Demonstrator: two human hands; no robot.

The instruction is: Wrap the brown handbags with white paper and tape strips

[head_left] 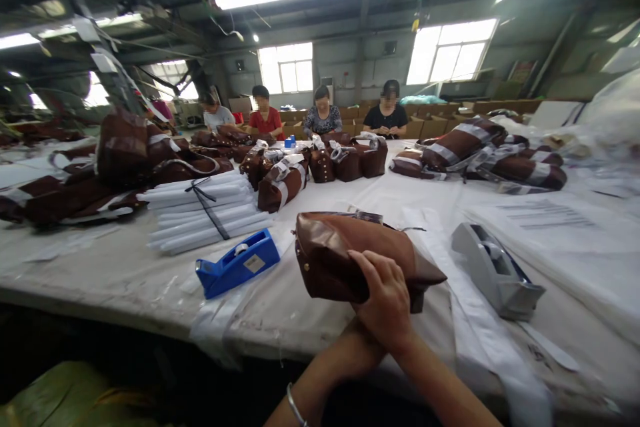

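Note:
A brown leather handbag (330,250) with small metal studs at one end lies tilted on its side at the table's front. My right hand (386,290) grips its near side, fingers bent against the leather. Crossing beneath the right wrist, my left hand (367,333) reaches to the bag's underside; its fingers are hidden. A silver bracelet circles the left wrist. To the bag's left sits a blue tape dispenser (240,263), and to its right a grey tape dispenser (495,270).
A tied stack of white paper rolls (205,210) lies behind the blue dispenser. Brown bags are heaped at left (120,160) and right (465,147), with more standing mid-table (345,159). White sheets (565,220) cover the right side. Several co-workers sit across the table.

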